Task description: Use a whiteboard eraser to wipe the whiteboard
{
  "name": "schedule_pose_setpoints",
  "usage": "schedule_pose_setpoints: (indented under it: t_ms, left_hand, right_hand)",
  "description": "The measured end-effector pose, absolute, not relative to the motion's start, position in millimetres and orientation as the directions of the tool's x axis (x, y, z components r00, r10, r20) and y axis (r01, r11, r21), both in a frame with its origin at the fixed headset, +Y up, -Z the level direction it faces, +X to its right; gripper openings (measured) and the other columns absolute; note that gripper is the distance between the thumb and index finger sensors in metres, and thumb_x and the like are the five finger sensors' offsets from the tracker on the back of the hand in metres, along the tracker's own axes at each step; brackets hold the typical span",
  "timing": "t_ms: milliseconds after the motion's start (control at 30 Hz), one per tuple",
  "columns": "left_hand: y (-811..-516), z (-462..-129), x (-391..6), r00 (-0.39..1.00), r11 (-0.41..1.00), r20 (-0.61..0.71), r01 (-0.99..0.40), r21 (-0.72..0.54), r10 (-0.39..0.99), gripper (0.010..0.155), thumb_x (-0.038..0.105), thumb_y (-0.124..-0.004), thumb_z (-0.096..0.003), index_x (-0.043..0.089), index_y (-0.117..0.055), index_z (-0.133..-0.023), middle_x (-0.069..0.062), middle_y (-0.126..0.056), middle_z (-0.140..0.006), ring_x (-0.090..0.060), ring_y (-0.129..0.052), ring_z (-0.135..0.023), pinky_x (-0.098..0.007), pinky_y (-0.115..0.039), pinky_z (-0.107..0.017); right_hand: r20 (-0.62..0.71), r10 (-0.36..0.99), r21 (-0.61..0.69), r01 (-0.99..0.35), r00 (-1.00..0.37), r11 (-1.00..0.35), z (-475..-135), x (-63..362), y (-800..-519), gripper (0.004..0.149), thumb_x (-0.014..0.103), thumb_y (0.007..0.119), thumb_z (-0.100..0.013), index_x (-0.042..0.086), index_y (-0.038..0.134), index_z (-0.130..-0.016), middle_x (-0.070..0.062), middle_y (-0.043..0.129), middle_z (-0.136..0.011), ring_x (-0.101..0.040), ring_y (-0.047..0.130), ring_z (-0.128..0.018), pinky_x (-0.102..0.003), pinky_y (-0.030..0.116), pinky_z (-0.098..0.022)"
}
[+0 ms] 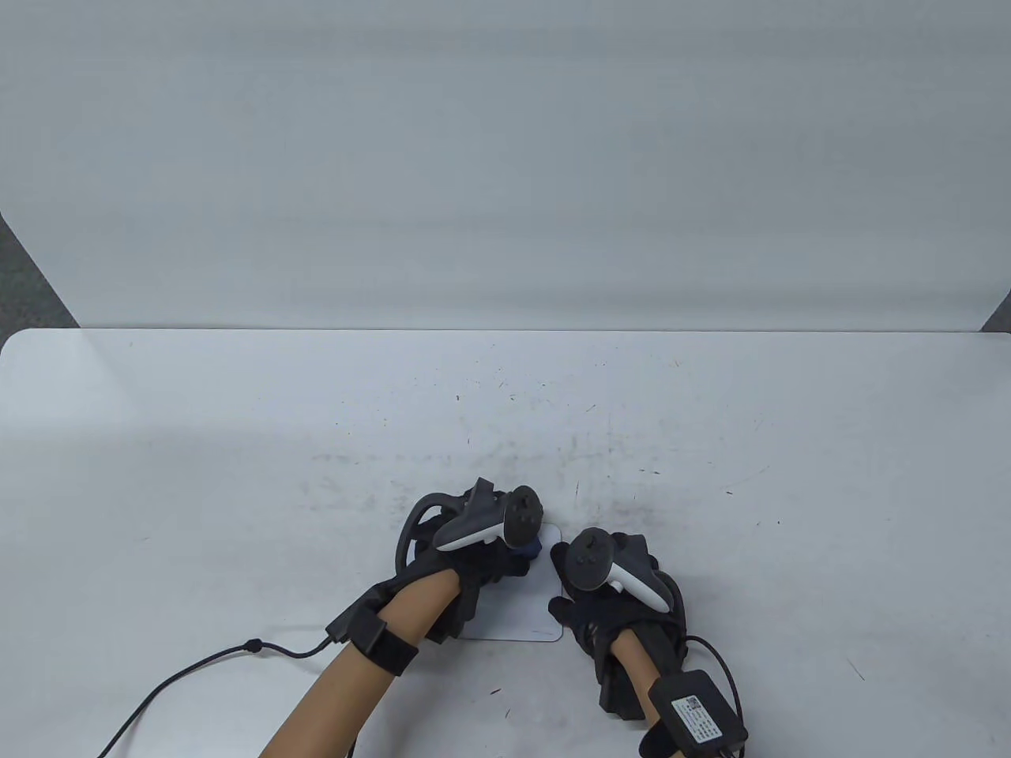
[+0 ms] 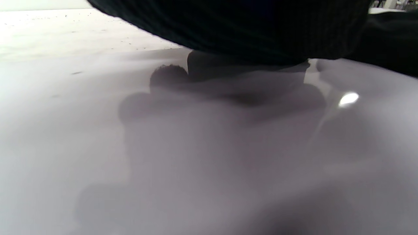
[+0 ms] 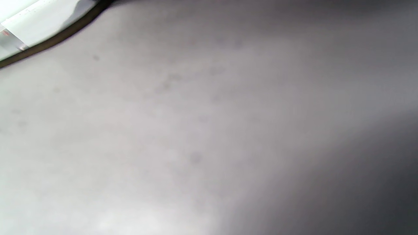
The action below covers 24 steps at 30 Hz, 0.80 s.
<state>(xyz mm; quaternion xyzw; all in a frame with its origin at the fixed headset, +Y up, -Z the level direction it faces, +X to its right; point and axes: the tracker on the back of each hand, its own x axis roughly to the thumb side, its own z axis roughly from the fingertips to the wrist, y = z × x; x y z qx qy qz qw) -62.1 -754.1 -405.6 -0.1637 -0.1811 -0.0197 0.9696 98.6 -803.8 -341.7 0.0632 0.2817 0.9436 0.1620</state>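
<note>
A small white whiteboard [image 1: 517,612] with rounded corners lies flat on the table near the front edge, partly under both hands. My left hand [image 1: 513,553] is on its upper left part and grips a blue whiteboard eraser [image 1: 529,547], of which only a small piece shows under the tracker. My right hand [image 1: 559,584] holds the board's right edge, with fingertips [image 1: 562,612] and thumb touching it. In the left wrist view the glossy board surface [image 2: 196,147] fills the frame, with the dark hand and eraser [image 2: 248,29] pressed on it at the top. The right wrist view is blurred.
The white table [image 1: 237,442] carries faint dark smudges and specks around its middle [image 1: 600,474]. A black cable [image 1: 197,663] runs from my left wrist to the front left. A white backdrop [image 1: 505,158] stands behind the table.
</note>
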Motion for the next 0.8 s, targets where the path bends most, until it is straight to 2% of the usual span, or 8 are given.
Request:
schedule_pose_setpoints:
  t_ms: [100, 200, 400, 633, 800]
  left_hand:
    - [-756.3, -411.5, -60.8, 0.937, 0.947, 0.343, 0.058, -0.316, 0.058, 0.079, 0.054, -0.081, -0.0406, 0.045, -0.047, -0.111, -0.005, -0.054, -0.112, -0.036, -0.061, -0.086, -0.054, -0.056, -0.063]
    - [-755.9, -404.3, -61.4, 0.930, 0.955, 0.365, 0.082, -0.285, 0.029, 0.079, 0.054, -0.080, -0.0410, 0.045, -0.045, -0.111, -0.005, -0.052, -0.112, -0.036, -0.061, -0.087, -0.054, -0.056, -0.063]
    - [-754.4, -365.4, -57.9, 0.876, 0.953, 0.482, 0.166, -0.253, -0.025, 0.079, 0.054, -0.079, -0.0416, 0.043, -0.045, -0.112, -0.007, -0.053, -0.113, -0.037, -0.062, -0.086, -0.055, -0.058, -0.061]
    - [-756.0, -325.1, -58.6, 0.852, 0.962, 0.523, 0.162, -0.219, -0.024, 0.080, 0.054, -0.079, -0.0411, 0.041, -0.046, -0.112, -0.009, -0.054, -0.112, -0.038, -0.063, -0.084, -0.055, -0.059, -0.059]
    - [-757.3, -314.4, -58.4, 0.846, 0.962, 0.533, 0.133, -0.237, 0.014, 0.081, 0.055, -0.080, -0.0409, 0.039, -0.046, -0.113, -0.011, -0.055, -0.111, -0.039, -0.064, -0.082, -0.055, -0.060, -0.057]
  right_hand:
    - [0.026, 0.344, 0.555, -0.273, -0.938, -0.786, -341.6, 98.5, -804.0, 0.068, 0.048, 0.054, -0.041, 0.034, 0.013, -0.093, -0.004, -0.006, -0.104, -0.043, -0.011, -0.090, -0.070, 0.000, -0.056]
    - [0.025, 0.348, 0.556, -0.276, -0.937, -0.784, -341.6, 98.7, -804.1, 0.068, 0.047, 0.054, -0.041, 0.034, 0.013, -0.093, -0.003, -0.006, -0.104, -0.042, -0.011, -0.089, -0.069, -0.001, -0.056]
    - [0.025, 0.348, 0.556, -0.276, -0.937, -0.784, -341.8, 98.9, -804.2, 0.068, 0.047, 0.054, -0.041, 0.034, 0.013, -0.093, -0.003, -0.006, -0.104, -0.042, -0.011, -0.089, -0.069, -0.001, -0.056]
    - [0.026, 0.341, 0.554, -0.270, -0.940, -0.787, -341.9, 99.3, -804.1, 0.068, 0.047, 0.053, -0.041, 0.034, 0.013, -0.093, -0.003, -0.007, -0.104, -0.043, -0.011, -0.090, -0.069, 0.000, -0.056]
    - [0.025, 0.339, 0.554, -0.269, -0.940, -0.788, -341.9, 99.1, -804.0, 0.068, 0.047, 0.053, -0.041, 0.034, 0.013, -0.093, -0.003, -0.006, -0.105, -0.042, -0.011, -0.090, -0.070, 0.000, -0.057]
